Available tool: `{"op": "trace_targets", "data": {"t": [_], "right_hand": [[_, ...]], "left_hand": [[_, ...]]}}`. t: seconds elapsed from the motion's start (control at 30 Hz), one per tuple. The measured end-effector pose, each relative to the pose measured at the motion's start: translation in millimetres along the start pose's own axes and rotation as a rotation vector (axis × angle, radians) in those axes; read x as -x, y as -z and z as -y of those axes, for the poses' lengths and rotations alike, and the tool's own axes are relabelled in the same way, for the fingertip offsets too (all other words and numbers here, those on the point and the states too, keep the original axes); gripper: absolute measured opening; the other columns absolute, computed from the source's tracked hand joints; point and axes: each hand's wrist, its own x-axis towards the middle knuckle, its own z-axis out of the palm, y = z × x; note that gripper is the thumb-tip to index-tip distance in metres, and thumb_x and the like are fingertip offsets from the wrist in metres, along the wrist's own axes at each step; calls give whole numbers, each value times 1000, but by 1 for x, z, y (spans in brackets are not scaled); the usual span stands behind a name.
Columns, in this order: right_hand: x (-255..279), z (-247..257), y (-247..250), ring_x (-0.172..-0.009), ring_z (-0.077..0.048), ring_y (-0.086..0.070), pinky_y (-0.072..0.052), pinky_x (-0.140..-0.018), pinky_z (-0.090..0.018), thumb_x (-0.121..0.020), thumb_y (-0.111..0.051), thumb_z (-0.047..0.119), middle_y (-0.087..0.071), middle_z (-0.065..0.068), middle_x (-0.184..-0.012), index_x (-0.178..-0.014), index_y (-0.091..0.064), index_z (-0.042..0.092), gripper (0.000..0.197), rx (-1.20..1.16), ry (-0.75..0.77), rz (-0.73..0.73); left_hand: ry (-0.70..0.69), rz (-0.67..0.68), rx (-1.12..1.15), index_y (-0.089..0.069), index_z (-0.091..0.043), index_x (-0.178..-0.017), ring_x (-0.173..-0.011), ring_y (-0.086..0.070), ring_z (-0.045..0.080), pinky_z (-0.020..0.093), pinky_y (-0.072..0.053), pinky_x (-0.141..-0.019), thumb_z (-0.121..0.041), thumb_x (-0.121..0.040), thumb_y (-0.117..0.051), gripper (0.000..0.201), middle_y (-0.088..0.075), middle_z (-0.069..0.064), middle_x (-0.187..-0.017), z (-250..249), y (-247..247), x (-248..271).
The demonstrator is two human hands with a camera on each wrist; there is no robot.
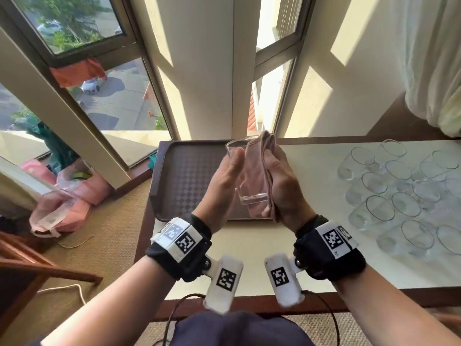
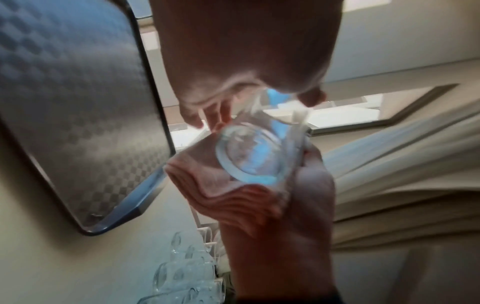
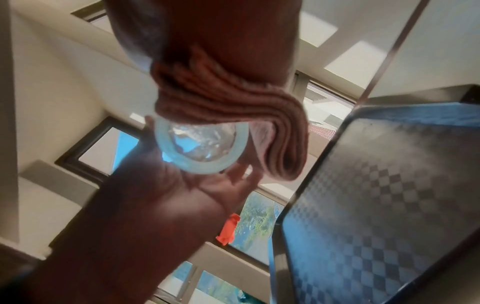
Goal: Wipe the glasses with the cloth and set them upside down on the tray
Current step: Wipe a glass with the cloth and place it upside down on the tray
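Observation:
A clear glass [image 1: 249, 178] is held in the air above the right part of the dark checkered tray [image 1: 189, 176], its mouth pointing away from me. My left hand [image 1: 232, 168] grips its left side, thumb opposite the fingers. My right hand [image 1: 274, 171] holds a folded pink cloth [image 1: 267, 146] against the glass's right side. The left wrist view shows the thick glass base [image 2: 249, 152] resting against the cloth [image 2: 223, 189]. In the right wrist view the cloth [image 3: 233, 98] drapes over the base [image 3: 200, 148]. No glass stands on the tray.
Several clear glasses [image 1: 399, 193] stand mouth up in a cluster on the pale table [image 1: 311, 171] to the right. Windows and a wall pillar rise behind the tray. Pink bags [image 1: 74, 193] lie on the floor at left, by a wooden chair arm [image 1: 37, 265].

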Motion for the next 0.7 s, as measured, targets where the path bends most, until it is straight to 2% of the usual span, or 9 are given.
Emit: {"op": "trace_targets", "data": {"t": [0.1, 0.17, 0.23, 0.37, 0.47, 0.53, 0.6, 0.63, 0.7], "right_hand": [[0, -4, -4, -127, -13, -53, -45, -109, -39, -100, -39, 30, -54, -5, -137, -145, -43, 13, 49, 343, 183, -100], [1, -5, -10, -124, -1, -52, -45, -106, -26, -99, -40, 37, -52, 2, -135, -145, -43, 16, 51, 466, 257, -107], [2, -3, -16, -125, -6, -54, -47, -104, -30, -100, -40, 36, -54, -3, -134, -143, -41, 18, 46, 359, 240, -56], [8, 15, -14, -126, -24, -59, -49, -102, -42, -102, -36, 29, -57, -16, -136, -143, -42, 10, 45, -98, 48, 30], [8, 27, -10, -123, -33, -60, -55, -95, -43, -107, -31, 29, -55, -23, -140, -147, -38, 7, 46, -232, -42, 58], [4, 30, -10, -127, -30, -57, -52, -102, -45, -106, -32, 30, -53, -19, -143, -147, -38, 10, 46, -155, 8, 24], [-1, 26, -11, -135, -17, -49, -40, -113, -44, -100, -34, 35, -49, -3, -146, -146, -37, 21, 48, 107, 103, -50], [-3, 23, -12, -137, -11, -44, -36, -117, -41, -99, -36, 37, -46, 4, -147, -146, -36, 24, 49, 228, 143, -64], [-5, 13, -17, -138, -11, -43, -36, -117, -42, -99, -38, 37, -46, 0, -148, -148, -36, 21, 52, 344, 201, -72]], "left_hand": [[-23, -113, 68, -40, -11, -146, -125, -59, 19, 19, -55, -89, -35, -94, -64, 62, -54, 14, -142, -4, -3, -4], [-38, -131, 30, -43, -7, -141, -121, -62, 20, 30, -55, -95, -36, -85, -71, 69, -60, 13, -135, -6, -9, -6], [-63, -123, -25, -38, -2, -145, -121, -64, 21, 43, -51, -103, -44, -78, -76, 88, -65, 13, -131, -8, -13, -6], [-77, 26, 44, -54, -3, -137, -116, -66, 21, 36, -54, -97, -39, -88, -67, 62, -67, 13, -129, -19, -12, -6], [-38, 177, 105, -51, -6, -142, -122, -61, 28, 40, -51, -102, -45, -91, -53, 65, -61, 16, -136, -24, -5, -8], [-48, 104, -9, -52, -7, -140, -123, -62, 24, 32, -53, -97, -45, -90, -57, 63, -64, 12, -135, -26, -2, -11], [-79, -29, -48, -48, -7, -141, -122, -63, 17, 23, -51, -90, -43, -87, -69, 69, -65, 8, -132, -27, 0, -15], [-87, -80, -47, -46, -7, -142, -122, -62, 15, 23, -49, -89, -41, -84, -69, 71, -64, 7, -133, -26, -1, -16], [-104, -143, -78, -47, -8, -138, -118, -64, 14, 28, -50, -88, -43, -82, -66, 69, -66, 6, -128, -25, -8, -16]]}}
